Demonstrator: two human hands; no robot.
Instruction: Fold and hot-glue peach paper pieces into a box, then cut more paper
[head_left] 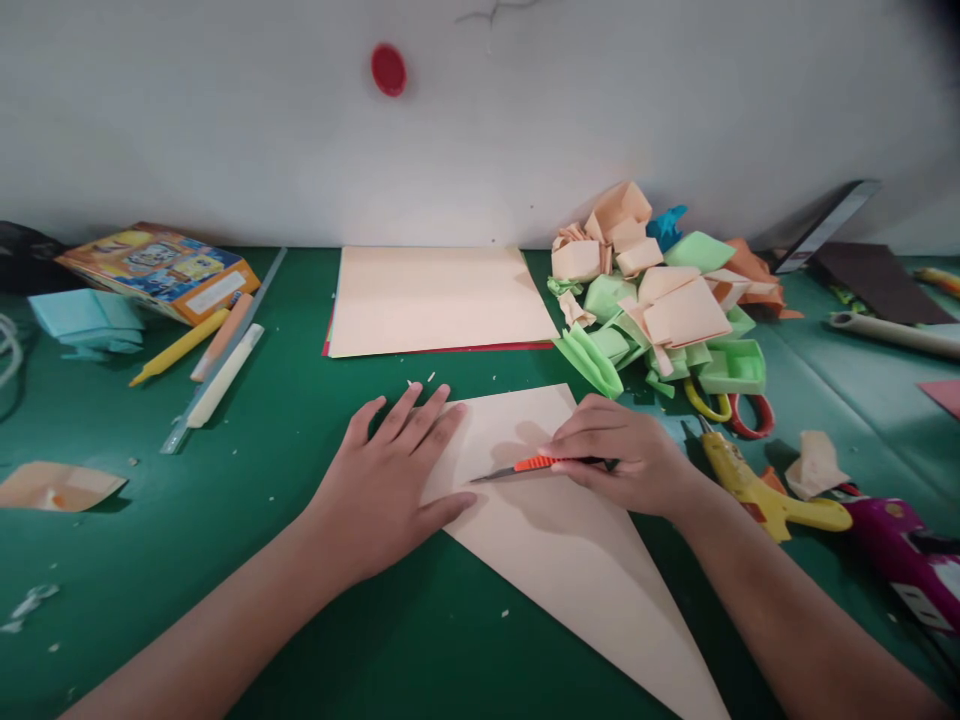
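Observation:
A cream sheet folded into a long triangle [570,550] lies on the green mat in front of me. My left hand [390,480] lies flat on its left edge, fingers spread, pressing it down. My right hand [622,455] is closed round a craft knife with an orange handle [540,464]. The knife's blade points left and rests on the paper between my two hands.
A stack of cream and red sheets [439,298] lies behind. Folded green and peach paper pieces [660,300] are heaped at the right, with scissors [731,408], a yellow glue gun [757,485] and a purple tool [907,560]. Pens, a ruler [217,375] and a box [161,268] lie left.

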